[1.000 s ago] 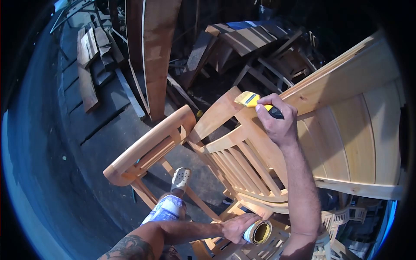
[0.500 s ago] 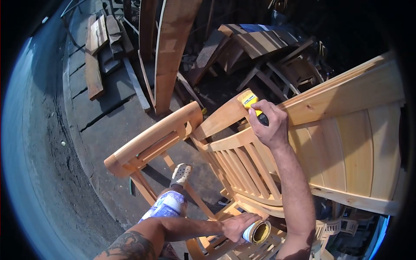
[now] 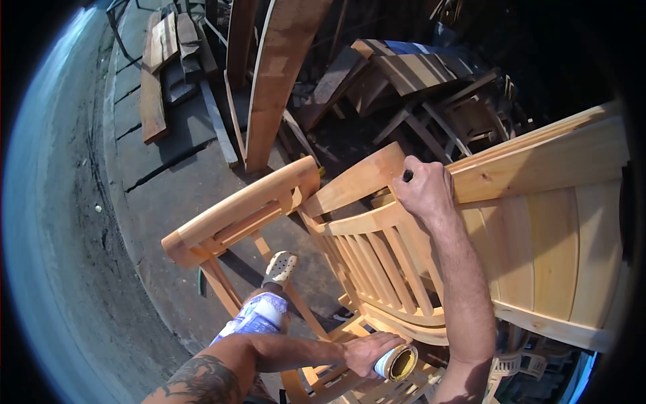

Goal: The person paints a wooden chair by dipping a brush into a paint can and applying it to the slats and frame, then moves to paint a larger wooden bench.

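Observation:
My left hand [image 3: 369, 353] is wrapped round an open can [image 3: 404, 363] with a yellowish inside, low in the head view. My right hand [image 3: 425, 187] is closed on a paintbrush [image 3: 408, 176]; only the black handle end shows, and the bristles are hidden behind the hand. That hand is over the top of a wooden chair [image 3: 377, 262] with a slatted back and a wide armrest [image 3: 242, 210]. Just left of the fist runs the chair's broad wooden board [image 3: 360, 178].
A large planked wooden panel [image 3: 538, 249] stands at the right. Upright boards [image 3: 279, 81] and stacked planks [image 3: 153, 101] are at the back, near a pile of lumber [image 3: 417, 71]. My foot in a pale clog [image 3: 280, 267] is on the dark ground below the chair.
My right hand has turned over, so the brush's yellow part no longer shows, and has shifted slightly. The left hand still holds the can in nearly the same place. The view has tilted slightly.

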